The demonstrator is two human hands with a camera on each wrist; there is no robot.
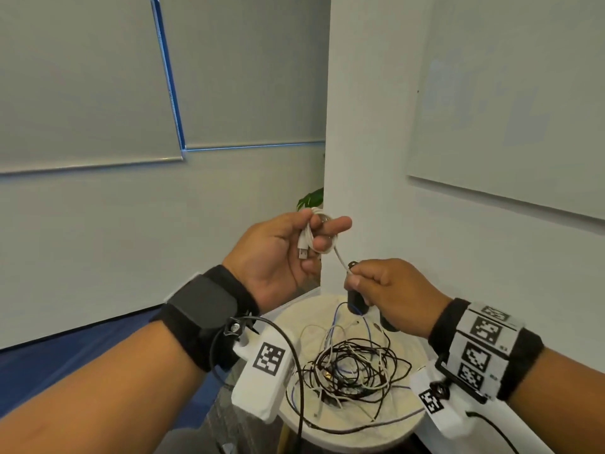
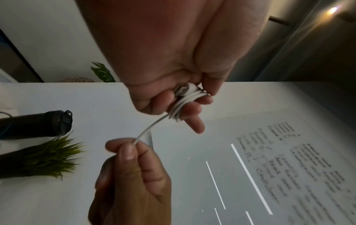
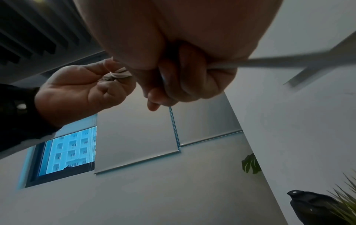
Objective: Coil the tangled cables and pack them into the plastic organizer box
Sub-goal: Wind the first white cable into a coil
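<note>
White cable (image 1: 322,231) sat nearly coiled around the left hand (image 1: 281,253) fingers; the right hand (image 1: 389,293) pinched its tail. Tangled cables (image 1: 353,368) remained on the worktop (image 1: 406,424); no organizer box showed.

White cable (image 1: 340,257); brown, white, blue cable tangle (image 1: 353,365); cream table (image 1: 406,421); black-white checkered wristband (image 1: 484,342).

White cable (image 1: 339,257), between left hand (image 1: 278,253) and right hand (image 1: 389,291): smooth matt plastic sheath; USB plug (image 1: 302,253) with bright metal shell. Tangled cables (image 1: 353,371) below hands: thin, dark and white, smooth plastic. Round table top (image 1: 402,424) under them: pale, rough, speckled. Wrist straps (image 1: 209,317): black matt cloth. Whiteboard (image 1: 510,103) beyond right hand: glossy.
</note>
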